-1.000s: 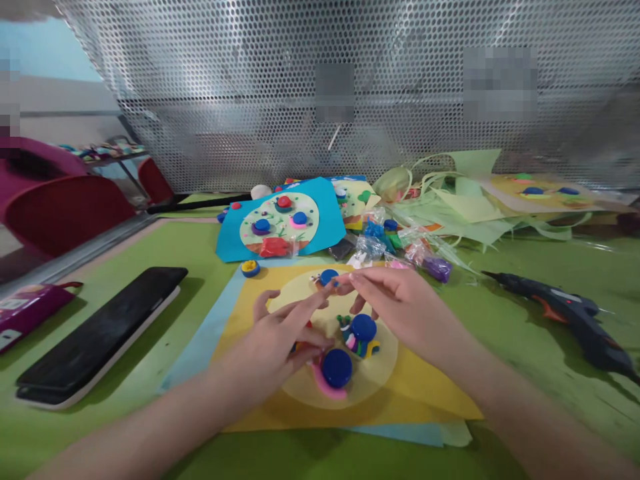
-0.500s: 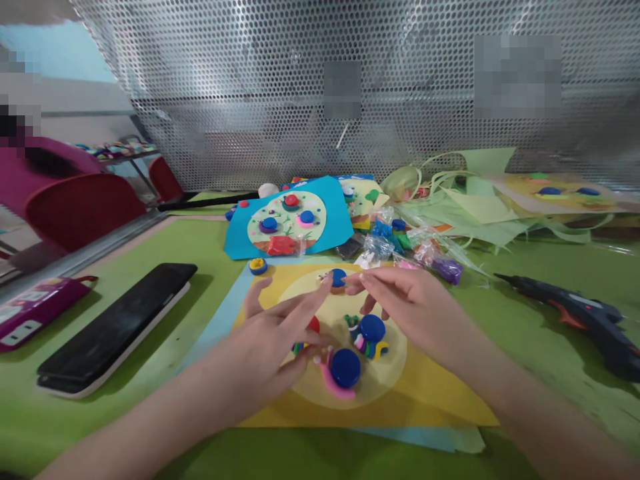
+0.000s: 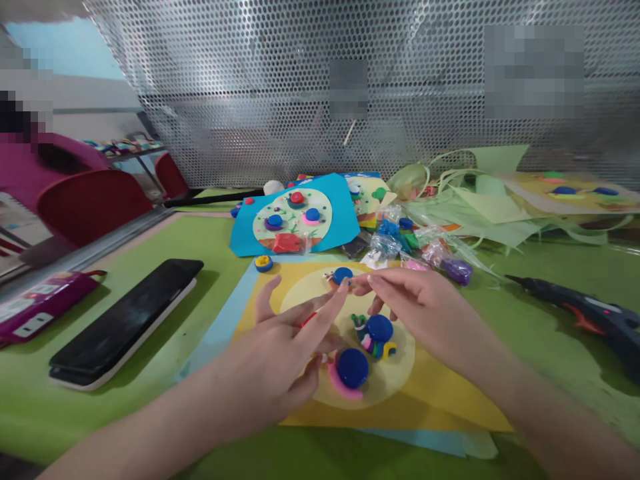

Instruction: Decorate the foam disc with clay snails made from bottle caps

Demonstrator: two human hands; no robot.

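Note:
My left hand (image 3: 295, 343) hovers over a yellow sheet (image 3: 440, 393) with a pale round panel (image 3: 310, 283), its fingers apart and the index finger stretched toward the top blue cap snail (image 3: 343, 276). Facing it, my right hand (image 3: 417, 297) has thumb and fingertips pinched together; anything between them is too small to make out. Below lie a blue cap (image 3: 380, 329) with striped multicoloured clay and a blue cap (image 3: 353, 368) edged with a pink clay body (image 3: 345, 389). Something red (image 3: 309, 320) shows partly beneath my left fingers.
Behind stand a blue sheet with cap snails (image 3: 345, 217) and bagged clay (image 3: 390, 243). A yellow-filled cap (image 3: 263, 263) sits by the sheet's corner. To the left are a black case (image 3: 127, 320) and a purple power strip (image 3: 47, 303); to the right, a glue gun (image 3: 575, 307).
The view has shifted slightly, so everything sits a little further right. My left fingers have moved over the red piece, covering more of it. My right hand keeps its pinch.

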